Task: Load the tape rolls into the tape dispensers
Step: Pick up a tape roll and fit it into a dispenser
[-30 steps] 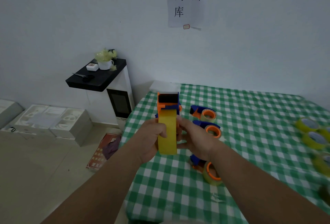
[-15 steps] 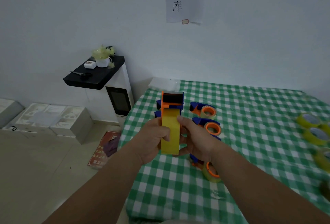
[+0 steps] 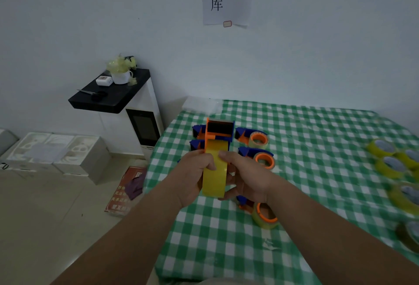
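Over the green-checked table [image 3: 317, 130], near its left edge, my hands, left [image 3: 192, 178] and right [image 3: 247, 180], grip the yellow tape roll [image 3: 214, 171] in the orange dispenser [image 3: 218, 129]; I'd seat it squarely.

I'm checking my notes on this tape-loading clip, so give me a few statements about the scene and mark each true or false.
1. Both hands hold the orange and blue plastic tape dispenser with its yellow tape roll above the table. True.
2. The left hand lies flat on the green-and-white checked tablecloth. False: it grips the roll.
3. Loose yellow tape rolls lie at the table's right side. True.
4. The right hand is empty. False: it grips the dispenser and roll.
5. Scissors lie on the tablecloth. False: the scissors lie on the black shelf.
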